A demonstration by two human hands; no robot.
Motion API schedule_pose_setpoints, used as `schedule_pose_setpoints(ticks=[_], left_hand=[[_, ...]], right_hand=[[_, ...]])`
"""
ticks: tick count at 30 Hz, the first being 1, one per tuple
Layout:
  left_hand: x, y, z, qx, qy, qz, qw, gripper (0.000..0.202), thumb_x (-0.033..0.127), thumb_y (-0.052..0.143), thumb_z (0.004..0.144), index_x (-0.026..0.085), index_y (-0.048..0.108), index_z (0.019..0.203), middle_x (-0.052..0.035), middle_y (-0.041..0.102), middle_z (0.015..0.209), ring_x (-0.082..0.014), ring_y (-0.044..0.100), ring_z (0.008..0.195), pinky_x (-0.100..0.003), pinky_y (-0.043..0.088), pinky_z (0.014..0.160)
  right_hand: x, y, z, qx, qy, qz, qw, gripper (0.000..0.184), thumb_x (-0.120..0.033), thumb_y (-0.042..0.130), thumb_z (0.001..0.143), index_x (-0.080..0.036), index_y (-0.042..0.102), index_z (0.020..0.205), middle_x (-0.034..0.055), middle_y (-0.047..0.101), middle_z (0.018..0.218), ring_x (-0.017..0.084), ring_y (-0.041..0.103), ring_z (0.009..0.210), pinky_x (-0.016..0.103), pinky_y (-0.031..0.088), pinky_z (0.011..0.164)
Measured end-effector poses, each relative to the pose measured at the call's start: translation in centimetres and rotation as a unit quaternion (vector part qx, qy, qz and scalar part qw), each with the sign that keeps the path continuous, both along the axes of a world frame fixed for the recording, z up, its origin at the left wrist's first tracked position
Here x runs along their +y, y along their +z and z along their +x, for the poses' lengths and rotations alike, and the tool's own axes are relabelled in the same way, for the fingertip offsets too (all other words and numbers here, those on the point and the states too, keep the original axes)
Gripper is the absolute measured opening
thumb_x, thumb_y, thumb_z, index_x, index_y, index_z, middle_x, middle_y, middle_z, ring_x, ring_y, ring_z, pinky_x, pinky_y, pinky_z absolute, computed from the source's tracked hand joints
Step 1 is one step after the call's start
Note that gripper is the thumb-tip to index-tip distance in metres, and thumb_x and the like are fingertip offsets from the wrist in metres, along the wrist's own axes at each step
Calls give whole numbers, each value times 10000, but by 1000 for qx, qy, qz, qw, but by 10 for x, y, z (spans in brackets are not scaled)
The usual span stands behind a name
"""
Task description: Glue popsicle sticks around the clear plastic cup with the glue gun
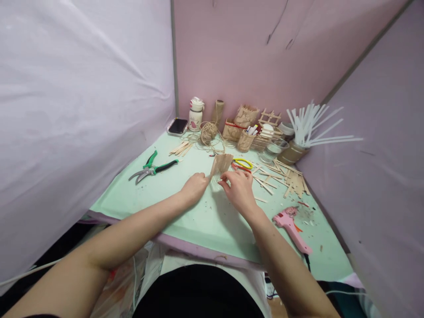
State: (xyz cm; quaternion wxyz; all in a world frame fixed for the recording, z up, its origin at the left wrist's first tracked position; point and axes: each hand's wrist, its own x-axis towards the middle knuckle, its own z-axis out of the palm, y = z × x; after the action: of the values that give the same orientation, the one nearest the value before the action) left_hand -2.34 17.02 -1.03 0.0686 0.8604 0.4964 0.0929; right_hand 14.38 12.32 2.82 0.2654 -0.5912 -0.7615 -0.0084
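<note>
The panel [221, 163], a small fan of flat wooden sticks joined edge to edge, stands tilted off the mat [198, 216], narrow end down between the two sets of fingertips, wide end up and away from them. The left hand [194, 187] pinches the narrow end from its left edge, thumb and forefinger closed on the wood, the other fingers curled under. The right hand [239, 189] pinches the same end from the right, fingertips nearly closed, with only the thickness of the sticks between them. Judged from its build, the panel is very light, stiff along each stick but weak across the joints; it is likely to split or fold if twisted. Grip belongs on the flat faces near the narrow end, where the sticks converge, with light pressure and both sides supported. Just beyond the right fingertips lie yellow-handled pliers [243, 163]; further right of them, loose sticks [293, 179] lie scattered. Well left of the left fingers lie green-handled shears [153, 168]. Behind the right wrist, toward the person, lies a pink glue gun [291, 226]. Far beyond both sets of fingertips, along the wall, sit twine [207, 132], a phone [178, 126] and a jar [293, 152] of white rods.
</note>
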Motion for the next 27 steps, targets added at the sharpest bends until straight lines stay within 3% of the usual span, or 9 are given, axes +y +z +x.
schedule_pose_setpoints(ticks=[10,14,18,23,27], left_hand=[[26,0,-26,-57,62,28,996,282,135,393,904,115,673,930,-148,675,964,-251,626,932,-369,478,841],[24,-3,-24,-65,5,21,998,229,152,467,871,164,695,877,-84,682,909,-206,623,914,-314,472,842],[24,-7,-15,-53,-40,10,998,224,120,452,861,152,662,792,-90,638,838,-214,599,869,-329,463,833],[20,-8,-13,-66,-71,2,995,211,78,389,877,153,575,809,-120,593,897,-242,544,896,-387,443,867],[15,-2,-23,-104,-76,-17,992,143,113,435,862,184,523,773,-75,583,865,-212,528,860,-352,451,846]], right_hand=[[3,-1,0,10,-2,-1,1000,60,-199,619,877,-234,621,828,8,744,843,239,608,943,401,257,891],[4,-1,-1,9,-2,0,1000,63,-207,615,879,-234,621,822,13,743,850,244,606,956,407,255,897],[4,-1,-3,4,0,-5,1000,57,-208,626,875,-232,622,824,8,742,834,244,604,958,404,254,902],[4,-1,-4,4,-3,-5,1000,67,-201,619,879,-232,621,820,8,743,843,238,605,953,406,252,905],[3,-2,-5,10,-4,-2,1000,75,-198,608,884,-234,620,820,9,743,843,234,608,930,413,249,913]])
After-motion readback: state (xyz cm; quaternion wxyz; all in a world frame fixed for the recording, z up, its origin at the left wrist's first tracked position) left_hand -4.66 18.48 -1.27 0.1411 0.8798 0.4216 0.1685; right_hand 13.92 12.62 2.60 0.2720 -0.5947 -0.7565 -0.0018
